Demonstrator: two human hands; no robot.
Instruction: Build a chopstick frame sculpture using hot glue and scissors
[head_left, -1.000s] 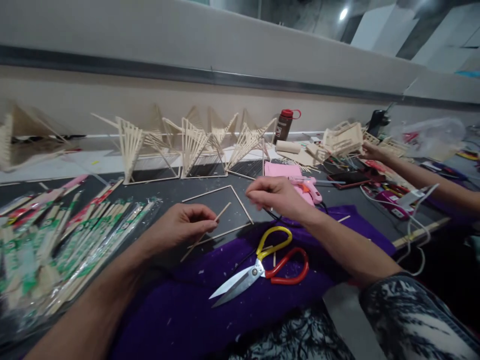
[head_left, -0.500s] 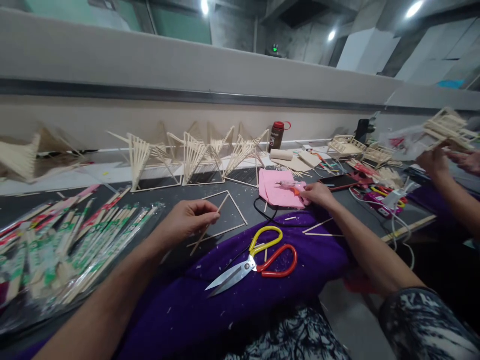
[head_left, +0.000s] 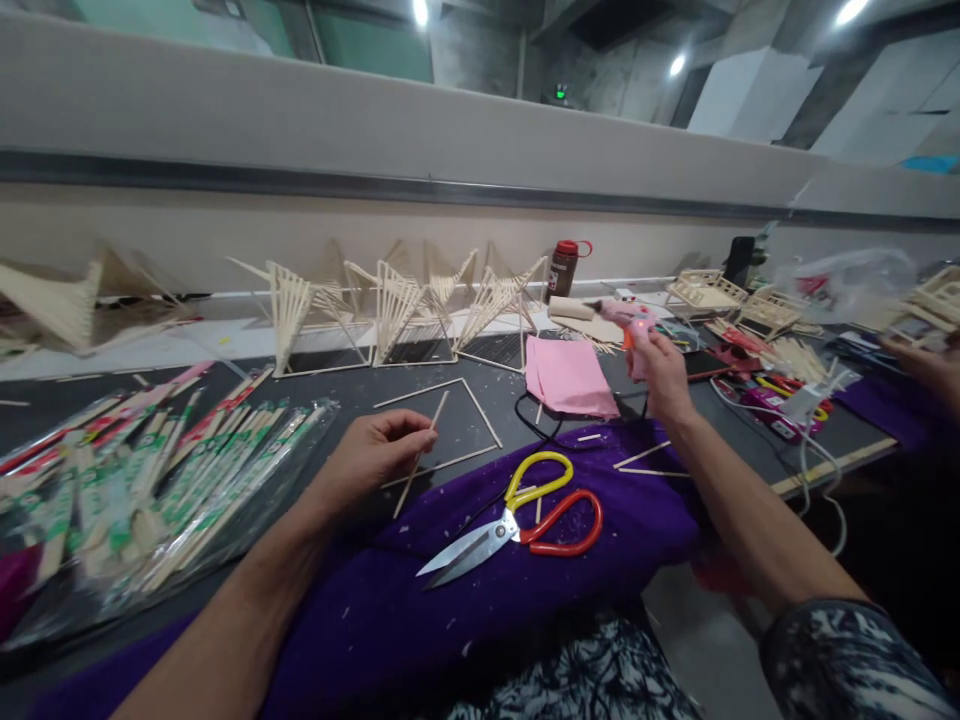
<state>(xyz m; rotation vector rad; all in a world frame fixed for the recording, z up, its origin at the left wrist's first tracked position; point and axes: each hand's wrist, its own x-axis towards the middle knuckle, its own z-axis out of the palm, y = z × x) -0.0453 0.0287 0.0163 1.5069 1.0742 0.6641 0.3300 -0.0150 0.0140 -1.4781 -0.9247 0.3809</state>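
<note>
Between the thumb and fingers of my left hand (head_left: 386, 447) is a thin wooden stick (head_left: 407, 487), held at a slant. Just beyond it, a frame of thin sticks (head_left: 481, 412) lies on the dark table, partly hidden by that hand. My right hand (head_left: 664, 375) grips a pink glue gun (head_left: 628, 320) by its handle, raised off the table with its nozzle pointing left and a small light glowing on its side. Below and left of the gun is a folded pink cloth (head_left: 568, 375). Scissors (head_left: 517, 525) with one yellow and one red handle lie on purple cloth (head_left: 480, 620) near me.
Plastic-wrapped bundles of sticks (head_left: 172, 490) cover the left side. Fan-shaped stick models (head_left: 390, 315) stand along the wall, beside a brown bottle (head_left: 561, 272) with a red lid. A phone, cables and small wooden models (head_left: 705, 292) sit right. Another person's hand (head_left: 930, 365) holds a model.
My right hand has lifted the glue gun up off the pink cloth. My left hand still holds the stick in nearly the same place. The other person's hands and model have moved lower right.
</note>
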